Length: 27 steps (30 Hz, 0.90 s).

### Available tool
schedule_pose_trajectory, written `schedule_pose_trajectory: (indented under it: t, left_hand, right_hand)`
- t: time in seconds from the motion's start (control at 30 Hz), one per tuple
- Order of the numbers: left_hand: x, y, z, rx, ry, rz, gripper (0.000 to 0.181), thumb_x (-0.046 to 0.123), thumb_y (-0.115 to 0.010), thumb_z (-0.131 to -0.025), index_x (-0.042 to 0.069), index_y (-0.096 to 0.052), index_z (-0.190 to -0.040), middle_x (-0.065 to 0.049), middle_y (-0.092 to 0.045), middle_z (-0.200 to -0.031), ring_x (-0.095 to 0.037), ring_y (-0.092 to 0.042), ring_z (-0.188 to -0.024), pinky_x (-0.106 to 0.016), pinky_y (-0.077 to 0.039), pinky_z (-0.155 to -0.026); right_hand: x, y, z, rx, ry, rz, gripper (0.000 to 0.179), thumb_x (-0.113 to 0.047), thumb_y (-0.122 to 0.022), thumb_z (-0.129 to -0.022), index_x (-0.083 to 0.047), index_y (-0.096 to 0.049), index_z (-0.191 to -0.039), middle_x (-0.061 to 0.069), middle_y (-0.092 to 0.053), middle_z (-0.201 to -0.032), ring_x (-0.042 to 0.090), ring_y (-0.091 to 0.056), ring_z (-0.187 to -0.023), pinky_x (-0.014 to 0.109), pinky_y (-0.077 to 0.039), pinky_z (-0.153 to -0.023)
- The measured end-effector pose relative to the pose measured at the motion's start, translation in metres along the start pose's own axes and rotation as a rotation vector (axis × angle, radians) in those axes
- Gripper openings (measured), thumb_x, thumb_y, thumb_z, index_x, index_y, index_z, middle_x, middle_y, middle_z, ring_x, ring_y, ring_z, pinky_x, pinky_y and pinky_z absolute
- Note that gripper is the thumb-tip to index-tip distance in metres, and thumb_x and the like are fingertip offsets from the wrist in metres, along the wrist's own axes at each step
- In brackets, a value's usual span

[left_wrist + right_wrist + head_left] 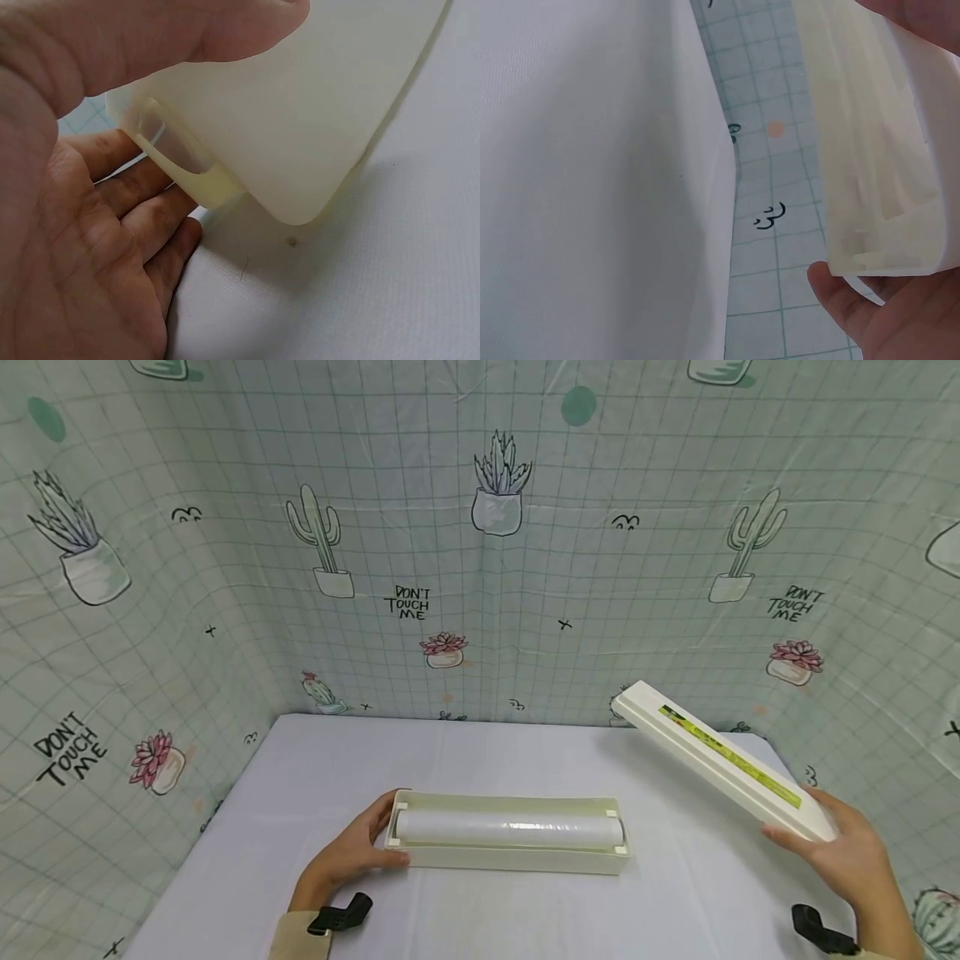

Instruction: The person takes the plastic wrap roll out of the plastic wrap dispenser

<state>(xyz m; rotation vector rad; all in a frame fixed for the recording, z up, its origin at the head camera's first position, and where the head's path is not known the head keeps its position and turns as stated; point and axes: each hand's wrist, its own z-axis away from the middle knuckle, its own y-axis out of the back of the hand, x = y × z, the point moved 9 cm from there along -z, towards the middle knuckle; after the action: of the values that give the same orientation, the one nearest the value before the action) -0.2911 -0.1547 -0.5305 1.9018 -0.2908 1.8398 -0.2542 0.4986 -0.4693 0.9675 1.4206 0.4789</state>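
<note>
On the table a long cream dispenser box [517, 860] lies crosswise with its top off. Inside it rests a roll of clear plastic wrap [502, 829]. My left hand [356, 850] grips the box's left end, thumb on the front wall and fingers behind; the left wrist view shows the box end [307, 127] between thumb and fingers. Up at the right, my right hand [851, 852] holds the box's long white lid [705, 756] by its near end, tilted, its yellow label facing up. The lid's hollow underside [877, 157] shows in the right wrist view.
A white cloth covers the table [480, 918], whose back edge meets a hanging grid-patterned curtain [555, 568] printed with cacti. The curtain also stands along both sides. Black wrist straps [341, 914] sit on both arms.
</note>
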Motion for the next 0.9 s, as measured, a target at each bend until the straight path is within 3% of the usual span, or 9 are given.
schedule_pose_trajectory:
  t: [0.37,0.63,0.7,0.8,0.87,0.9]
  left_hand:
    - [-0.001,0.001,0.000,0.015,0.009,-0.003,0.104,0.010,-0.088,-0.079,0.003,-0.024,-0.161,-0.018,-0.035,-0.164,-0.041,-0.025,-0.154,-0.066,-0.011,-0.122]
    - [0.000,0.001,-0.001,0.015,0.012,-0.011,0.105,0.012,-0.088,-0.079,0.003,-0.024,-0.162,-0.017,-0.036,-0.164,-0.040,-0.025,-0.155,-0.065,-0.010,-0.122]
    - [0.001,0.001,0.000,0.012,0.013,-0.019,0.103,0.012,-0.087,-0.080,0.004,-0.024,-0.162,-0.016,-0.035,-0.164,-0.037,-0.026,-0.154,-0.049,-0.019,-0.125]
    - [0.001,0.000,0.000,0.005,0.015,-0.023,0.103,0.012,-0.087,-0.080,0.004,-0.024,-0.162,-0.016,-0.035,-0.164,-0.036,-0.027,-0.154,-0.045,-0.021,-0.124]
    - [0.001,0.000,0.000,0.003,0.017,-0.019,0.104,0.012,-0.087,-0.080,0.003,-0.023,-0.162,-0.017,-0.034,-0.165,-0.036,-0.026,-0.154,-0.045,-0.020,-0.124]
    - [0.002,0.000,0.000,0.002,0.017,-0.014,0.104,0.011,-0.087,-0.080,0.003,-0.022,-0.162,-0.017,-0.034,-0.165,-0.037,-0.025,-0.154,-0.054,-0.017,-0.124]
  right_hand:
    - [0.007,0.002,0.001,0.024,-0.013,0.017,0.102,-0.043,-0.083,-0.085,0.006,-0.031,-0.157,0.044,-0.035,-0.150,0.052,-0.041,-0.117,0.049,-0.031,-0.082]
    - [0.014,0.004,0.002,0.057,0.038,0.066,0.090,-0.041,-0.086,-0.082,0.005,-0.046,-0.148,0.039,-0.051,-0.135,0.031,-0.048,-0.096,0.037,-0.031,-0.076]
    - [0.017,0.005,0.002,0.071,0.042,0.069,0.088,-0.041,-0.087,-0.080,0.004,-0.049,-0.146,0.038,-0.053,-0.133,0.027,-0.048,-0.093,0.034,-0.031,-0.076]
    - [0.023,0.005,0.003,0.082,0.025,0.066,0.089,-0.041,-0.088,-0.079,0.004,-0.049,-0.145,0.038,-0.053,-0.133,0.030,-0.047,-0.094,0.031,-0.030,-0.075]
    - [0.027,0.004,0.003,0.089,0.013,0.065,0.089,-0.041,-0.088,-0.079,0.004,-0.049,-0.145,0.038,-0.052,-0.133,0.030,-0.047,-0.094,0.029,-0.029,-0.074]
    - [0.028,0.004,0.003,0.092,0.007,0.066,0.090,-0.041,-0.088,-0.079,0.005,-0.049,-0.145,0.038,-0.052,-0.134,0.033,-0.047,-0.096,0.029,-0.029,-0.074]
